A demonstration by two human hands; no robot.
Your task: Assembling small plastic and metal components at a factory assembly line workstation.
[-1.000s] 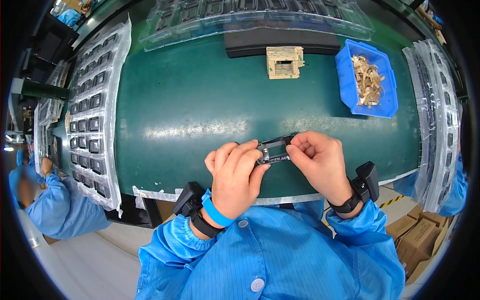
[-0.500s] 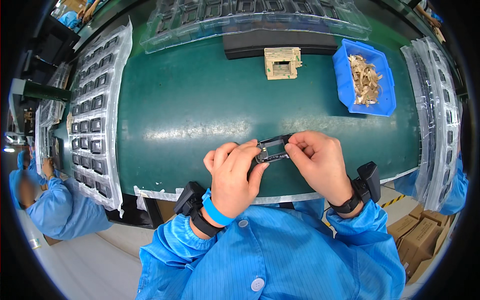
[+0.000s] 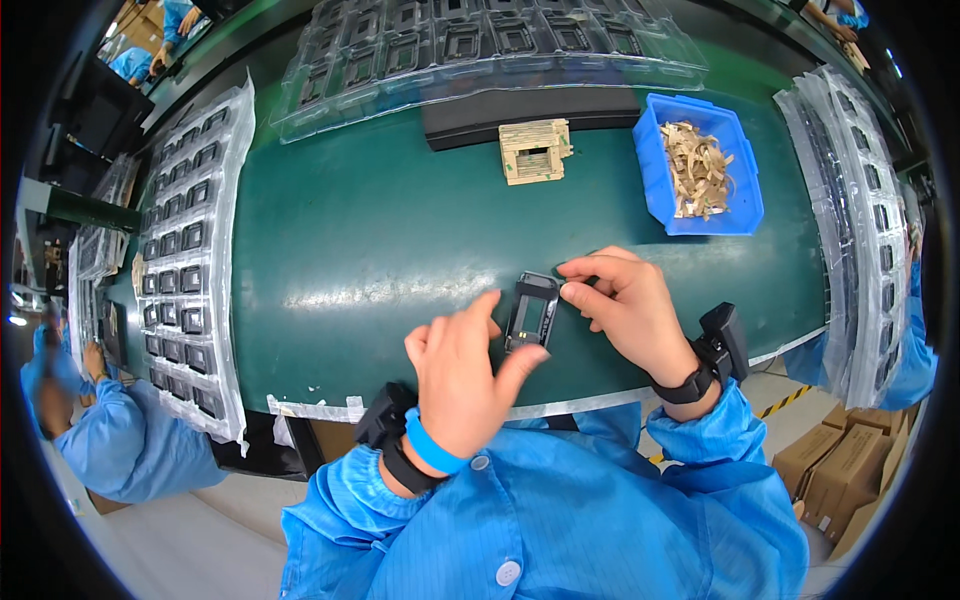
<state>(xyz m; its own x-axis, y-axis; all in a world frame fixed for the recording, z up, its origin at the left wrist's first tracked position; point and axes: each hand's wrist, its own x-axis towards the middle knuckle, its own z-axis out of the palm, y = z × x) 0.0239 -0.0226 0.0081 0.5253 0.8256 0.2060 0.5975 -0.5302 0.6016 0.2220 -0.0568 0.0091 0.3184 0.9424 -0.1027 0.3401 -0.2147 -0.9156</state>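
A small black rectangular frame-like housing (image 3: 545,308) with a window opening lies tilted on the green tabletop between my hands, its long side running away from me. My left hand (image 3: 455,365) is at its left with fingers spread; the thumb tip comes up to the near end and the index finger stays apart from the left edge. Beside the far right corner is my right hand (image 3: 628,315), thumb and index finger pressed together. Whatever is in that pinch, if anything, is too small to make out.
Beyond the housing sits a stack of tan paper-backed pieces (image 3: 518,170) before a black bar (image 3: 460,128). A blue bin (image 3: 655,180) holds tan paper strips. Clear trays of black frames stand at the back (image 3: 400,92), left (image 3: 225,260) and right (image 3: 835,220). A co-worker (image 3: 120,430) sits far left.
The housing has turned from lying crosswise to pointing away from me, and now rests on the table. My left fingers have opened off it; my right hand has drawn to its far corner.
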